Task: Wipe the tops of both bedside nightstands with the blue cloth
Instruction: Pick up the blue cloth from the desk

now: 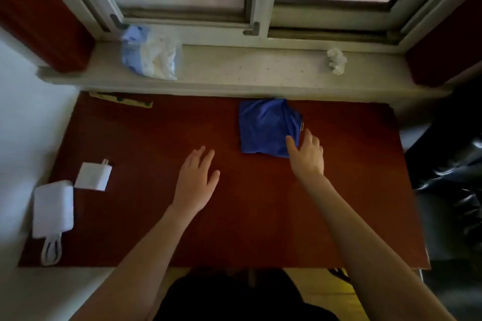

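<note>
A folded blue cloth (266,128) lies on the reddish-brown nightstand top (156,216), at its far edge right of centre. My right hand (306,155) rests at the cloth's near right corner, fingers spread, thumb lying on the fabric, nothing gripped. My left hand (197,182) hovers flat over the middle of the top, fingers apart and holding nothing, about a hand's width left of the cloth.
Two white chargers (53,207) (94,176) with a coiled cable sit at the left edge. A stone windowsill (234,68) behind holds a plastic bag (151,53) and a crumpled tissue (337,61). A dark chair (453,177) stands to the right.
</note>
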